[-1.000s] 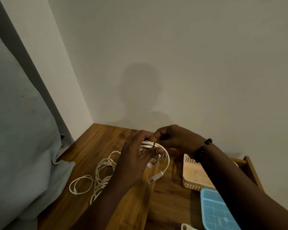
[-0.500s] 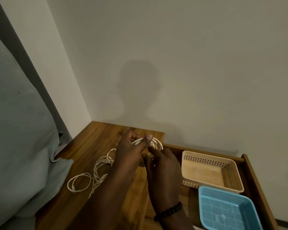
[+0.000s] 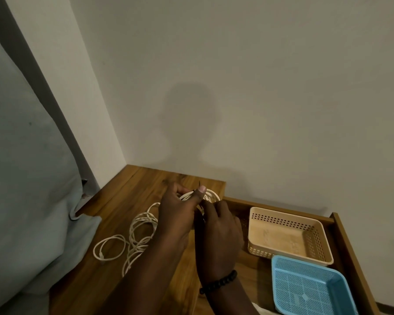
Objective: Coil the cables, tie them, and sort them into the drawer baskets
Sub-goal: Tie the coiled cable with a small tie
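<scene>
Two hands on one white coil, baskets at the right

Grey fabric [image 3: 25, 178] fills the far left and drapes over the near-left edge of the wooden tabletop [image 3: 132, 185]. On the tabletop beside it lies a small loop of white cable [image 3: 109, 247], and just right of that a looser heap of white cables [image 3: 141, 233], partly hidden behind the left forearm.

Above the middle of the tabletop, the left hand [image 3: 178, 214] is closed around a coiled white cable [image 3: 212, 196], its thumb pressed on top of the coil where a thin dark tie [image 3: 199, 184] sticks up. The right hand [image 3: 221, 233], with a dark beaded bracelet [image 3: 218, 281] on its wrist, is right against it, fingers curled in at the underside of the same coil; what those fingers pinch is hidden behind the hand.

Right of the hands, an open wooden drawer [image 3: 348, 242] sits lower than the tabletop. Inside it, a beige perforated basket [image 3: 319, 251] stands toward the wall, and a blue mesh basket [image 3: 280, 285] lies nearer the camera, its far rim overlapping the beige one's near edge.
</scene>
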Demonstrator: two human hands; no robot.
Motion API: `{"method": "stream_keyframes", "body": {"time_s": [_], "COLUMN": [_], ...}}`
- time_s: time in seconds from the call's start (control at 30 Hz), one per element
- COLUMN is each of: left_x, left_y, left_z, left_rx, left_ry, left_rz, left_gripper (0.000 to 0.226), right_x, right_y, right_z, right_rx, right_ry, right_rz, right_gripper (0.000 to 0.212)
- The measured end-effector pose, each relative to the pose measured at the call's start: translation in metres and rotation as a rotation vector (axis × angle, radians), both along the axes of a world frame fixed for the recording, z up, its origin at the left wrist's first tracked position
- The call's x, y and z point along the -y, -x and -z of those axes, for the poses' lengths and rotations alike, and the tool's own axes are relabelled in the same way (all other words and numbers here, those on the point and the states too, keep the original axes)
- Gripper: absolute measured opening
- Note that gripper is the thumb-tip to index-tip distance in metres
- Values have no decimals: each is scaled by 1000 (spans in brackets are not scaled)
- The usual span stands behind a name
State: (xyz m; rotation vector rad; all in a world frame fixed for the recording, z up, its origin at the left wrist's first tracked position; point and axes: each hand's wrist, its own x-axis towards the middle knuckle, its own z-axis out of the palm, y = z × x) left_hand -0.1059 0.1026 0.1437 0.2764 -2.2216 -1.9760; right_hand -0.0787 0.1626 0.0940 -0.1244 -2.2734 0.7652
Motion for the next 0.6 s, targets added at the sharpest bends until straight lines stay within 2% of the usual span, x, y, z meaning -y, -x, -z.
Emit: {"method": "stream_keyframes", "body": {"time_s": [0.13, 0.2, 0.27, 0.33, 0.43, 0.6], "left_x": [2, 7, 13, 15, 16, 14], "left_y": [-1, 2, 6, 9, 12, 13], "left_z": [2, 3, 6, 8, 9, 9], "left_rx": [-20, -42, -50, -51, -52, -45], "left_ry": [-21, -18, 8, 19, -38, -122], "left_rz": [52, 61, 70, 78, 109, 171], "left_gripper": [29, 29, 29, 29, 31, 29], "right_x": [-5, -15, -28, -36, -38, -31], "right_y": [0, 1, 0, 0, 4, 8], "right_z": [-9, -15, -27, -32, -28, -24], "right_rx": [157, 280, 461, 586, 539, 387], "right_ry": [240, 412, 740, 965, 1035, 866], "right_rz": [-81, -315, -631, -816, -816, -605], "right_gripper": [23, 22, 23, 24, 24, 26]}}
